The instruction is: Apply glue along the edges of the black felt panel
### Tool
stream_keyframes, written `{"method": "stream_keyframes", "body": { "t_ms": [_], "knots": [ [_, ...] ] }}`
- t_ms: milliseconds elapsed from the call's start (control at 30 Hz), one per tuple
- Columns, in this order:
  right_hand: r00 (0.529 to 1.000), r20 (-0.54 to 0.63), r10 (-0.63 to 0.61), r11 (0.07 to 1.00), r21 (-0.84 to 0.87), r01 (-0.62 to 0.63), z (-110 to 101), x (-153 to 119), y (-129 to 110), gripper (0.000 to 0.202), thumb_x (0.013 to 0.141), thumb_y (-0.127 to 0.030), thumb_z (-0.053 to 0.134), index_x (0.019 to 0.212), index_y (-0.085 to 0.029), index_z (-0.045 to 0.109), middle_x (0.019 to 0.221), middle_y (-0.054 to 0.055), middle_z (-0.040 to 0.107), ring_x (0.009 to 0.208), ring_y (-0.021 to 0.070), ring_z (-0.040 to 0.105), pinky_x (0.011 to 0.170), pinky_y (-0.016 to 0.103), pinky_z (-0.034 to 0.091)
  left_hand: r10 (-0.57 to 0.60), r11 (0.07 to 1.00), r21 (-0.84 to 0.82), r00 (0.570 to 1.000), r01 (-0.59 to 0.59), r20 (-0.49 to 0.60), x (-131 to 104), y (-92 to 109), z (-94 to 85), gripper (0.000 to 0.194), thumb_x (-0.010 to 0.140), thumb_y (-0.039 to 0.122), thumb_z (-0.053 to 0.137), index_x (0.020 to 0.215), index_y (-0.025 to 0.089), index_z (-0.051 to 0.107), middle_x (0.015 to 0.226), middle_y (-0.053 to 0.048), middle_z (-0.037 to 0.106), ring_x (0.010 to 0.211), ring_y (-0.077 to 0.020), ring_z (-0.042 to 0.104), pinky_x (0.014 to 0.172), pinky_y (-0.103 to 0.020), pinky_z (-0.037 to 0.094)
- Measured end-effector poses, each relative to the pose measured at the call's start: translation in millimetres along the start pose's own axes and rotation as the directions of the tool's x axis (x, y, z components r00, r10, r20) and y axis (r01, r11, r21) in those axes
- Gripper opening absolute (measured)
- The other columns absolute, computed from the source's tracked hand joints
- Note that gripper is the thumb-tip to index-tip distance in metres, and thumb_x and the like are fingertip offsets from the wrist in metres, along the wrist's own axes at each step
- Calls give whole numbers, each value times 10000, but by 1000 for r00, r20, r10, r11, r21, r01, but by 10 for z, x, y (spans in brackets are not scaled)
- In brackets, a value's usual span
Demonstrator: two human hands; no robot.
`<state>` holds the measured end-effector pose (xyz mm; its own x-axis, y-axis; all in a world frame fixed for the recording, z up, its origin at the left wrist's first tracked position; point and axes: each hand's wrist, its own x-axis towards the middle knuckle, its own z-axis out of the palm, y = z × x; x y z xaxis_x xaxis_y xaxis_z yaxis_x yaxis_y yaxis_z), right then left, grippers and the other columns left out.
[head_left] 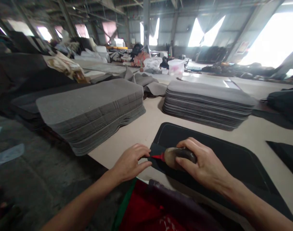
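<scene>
A black mat with a stitched border lies on the beige table in front of me. My right hand grips a dark squeeze bottle lying sideways, its red nozzle touching the mat's near left edge. My left hand pinches that same edge of the mat beside the nozzle, fingers curled on the fabric.
Two tall stacks of grey felt mats stand on the table, one at left and one behind the black mat. A red cloth lies at the near edge. More black pieces lie right. A person sits far back.
</scene>
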<state>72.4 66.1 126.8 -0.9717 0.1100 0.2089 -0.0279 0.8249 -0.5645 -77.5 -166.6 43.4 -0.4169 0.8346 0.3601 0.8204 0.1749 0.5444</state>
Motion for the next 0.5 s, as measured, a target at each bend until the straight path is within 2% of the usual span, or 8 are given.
{"method": "stream_keyframes", "body": {
  "t_ms": [267, 500],
  "knots": [
    [998, 43, -39, 993, -106, 44, -71, 115, -118, 186, 845, -225, 547, 1009, -221, 633, 935, 9, 570, 785, 170, 533, 693, 318, 367, -7, 1000, 0, 1000, 7, 9, 7, -7, 9, 169, 910, 321, 717, 1014, 211, 641, 1135, -50, 674, 1114, -225, 581, 986, -391, 454],
    [991, 124, -45, 963, -258, 76, -178, 272, -341, 203, 811, -179, 588, 998, -212, 656, 917, 7, 588, 741, 161, 529, 657, 309, 315, 6, 1000, -10, 1000, -6, -13, 22, 2, 12, 193, 882, 283, 752, 1029, 224, 643, 1102, -25, 677, 1075, -208, 592, 964, -375, 463]
  ]
}}
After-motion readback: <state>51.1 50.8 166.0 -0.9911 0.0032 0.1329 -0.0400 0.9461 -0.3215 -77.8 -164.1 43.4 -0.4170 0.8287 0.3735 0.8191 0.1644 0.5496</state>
